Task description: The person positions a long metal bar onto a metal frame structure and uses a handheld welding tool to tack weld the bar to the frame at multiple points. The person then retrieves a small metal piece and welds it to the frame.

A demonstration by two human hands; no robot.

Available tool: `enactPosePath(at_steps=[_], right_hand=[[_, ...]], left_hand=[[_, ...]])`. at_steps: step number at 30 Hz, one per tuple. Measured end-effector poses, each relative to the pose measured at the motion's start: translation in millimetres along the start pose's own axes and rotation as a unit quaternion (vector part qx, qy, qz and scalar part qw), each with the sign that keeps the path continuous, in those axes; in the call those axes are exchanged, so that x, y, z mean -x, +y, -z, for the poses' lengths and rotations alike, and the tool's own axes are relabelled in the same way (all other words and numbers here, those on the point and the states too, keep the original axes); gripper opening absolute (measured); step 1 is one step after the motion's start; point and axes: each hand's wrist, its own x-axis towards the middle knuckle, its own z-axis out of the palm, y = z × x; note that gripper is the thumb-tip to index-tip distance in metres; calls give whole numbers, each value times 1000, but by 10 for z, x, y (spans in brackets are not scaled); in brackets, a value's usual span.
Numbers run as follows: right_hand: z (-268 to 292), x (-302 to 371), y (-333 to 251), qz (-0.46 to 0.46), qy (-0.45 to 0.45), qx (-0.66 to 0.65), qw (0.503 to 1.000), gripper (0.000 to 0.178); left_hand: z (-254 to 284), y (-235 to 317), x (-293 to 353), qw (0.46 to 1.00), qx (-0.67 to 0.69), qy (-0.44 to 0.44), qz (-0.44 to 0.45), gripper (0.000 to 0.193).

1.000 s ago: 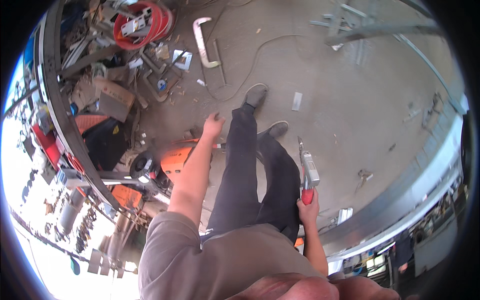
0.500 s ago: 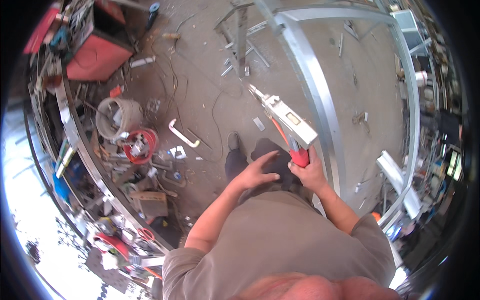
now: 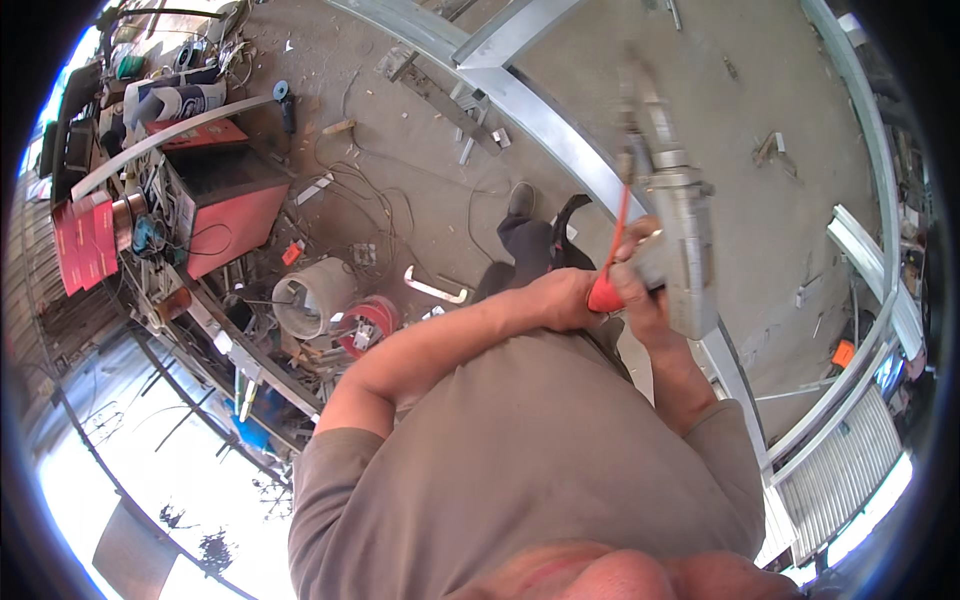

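Note:
A long silver-grey hand tool with a red grip and a thin orange lever [image 3: 685, 250] is held in front of my torso, its narrow end pointing away from me. It is blurred by motion, so its exact kind cannot be made out. My left hand [image 3: 568, 298] reaches across my body and closes on the red grip [image 3: 605, 294]. Beside it, my right hand [image 3: 640, 285] is wrapped round the tool's handle side, its fingers partly hidden by the tool body. Just beyond the tool runs a galvanised metal frame [image 3: 560, 115].
At left, a white bucket [image 3: 315, 298] and a red bucket [image 3: 368, 325] stand by a cluttered bench [image 3: 215, 320]. A red box-shaped cabinet [image 3: 240, 210] is farther back. Cables [image 3: 370, 180] and metal offcuts lie on the floor. A corrugated sheet [image 3: 840, 475] is at right.
My left hand, open and apart before, has moved right and closed on the red grip. The tool has swung more upright and shifted right. The view has turned.

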Motion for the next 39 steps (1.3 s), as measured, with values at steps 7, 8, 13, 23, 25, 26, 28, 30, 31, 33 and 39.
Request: enactPosePath(at_steps=[7,8,13,23,25,26,28,30,31,33,39], right_hand=[[14,-537,-35,-96,175,-104,974,27],[-8,-559,-34,-123,193,-106,968,28],[-239,-618,24,-173,236,-45,955,43],[-1544,-1005,-50,-172,507,-66,842,69],[-1870,-1073,-248,-199,553,-77,806,70],[-2016,-1119,-296,-214,573,-84,787,70],[-2251,-1163,-380,-218,595,-79,769,71],[-2412,-1182,-440,-209,613,-51,760,66],[-2484,-1189,-459,-212,623,-39,752,62],[-2609,-1190,-495,-227,640,-35,733,48],[-2636,-1126,-383,-225,650,-35,725,55]], left_hand=[[909,108,-424,985,-137,-57,-85,51],[1095,55,-423,978,-162,-49,-121,51],[2722,-299,-416,938,-295,113,-141,41],[4552,-222,-1759,673,-584,-242,-385,49],[4620,-249,-1808,693,-546,-255,-395,48],[4650,-261,-1849,700,-532,-259,-399,48],[4634,-339,-1794,716,-531,-242,-383,48],[4590,-368,-1841,718,-526,-240,-388,48],[4597,-364,-1853,715,-525,-242,-394,48],[4629,-324,-1851,709,-529,-257,-388,51],[4529,-132,-1668,666,-610,-305,-302,90]])
